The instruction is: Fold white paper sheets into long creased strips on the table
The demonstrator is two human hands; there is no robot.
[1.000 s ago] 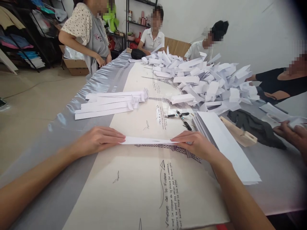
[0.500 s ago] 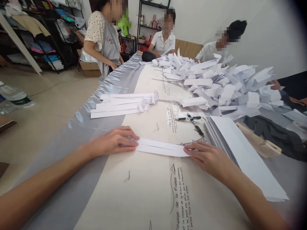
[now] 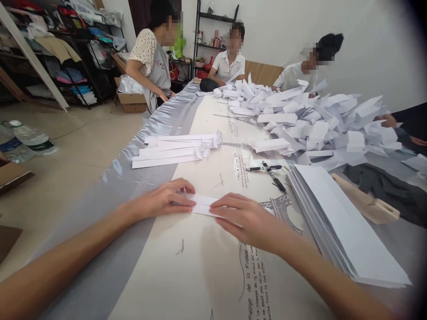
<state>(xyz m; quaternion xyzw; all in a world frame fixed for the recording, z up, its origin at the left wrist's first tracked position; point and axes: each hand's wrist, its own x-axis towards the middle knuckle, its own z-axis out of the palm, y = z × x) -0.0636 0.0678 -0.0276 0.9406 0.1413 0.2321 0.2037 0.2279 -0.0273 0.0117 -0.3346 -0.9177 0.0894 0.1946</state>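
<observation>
A white folded paper strip (image 3: 202,204) lies across the printed tablecloth in front of me. My left hand (image 3: 171,197) pinches its left end between thumb and fingers. With fingers close together, my right hand (image 3: 242,218) grips the strip a short way to the right and covers most of its right part. Beyond my left hand lies a small row of folded paper strips (image 3: 176,149), their right ends bent up. To the right of my right hand stands a stack of flat white paper (image 3: 347,222).
Pens (image 3: 271,173) lie crossed beyond my right hand. A large heap of folded paper (image 3: 310,118) covers the table's far right. A wooden block (image 3: 367,200) and dark cloth (image 3: 393,191) sit beyond the stack. Several people are around the table; water bottles (image 3: 31,138) stand on the floor at left.
My right hand has slid left along the paper strip, from its right end to close beside my left hand. My left hand keeps its hold. The view has shifted slightly.
</observation>
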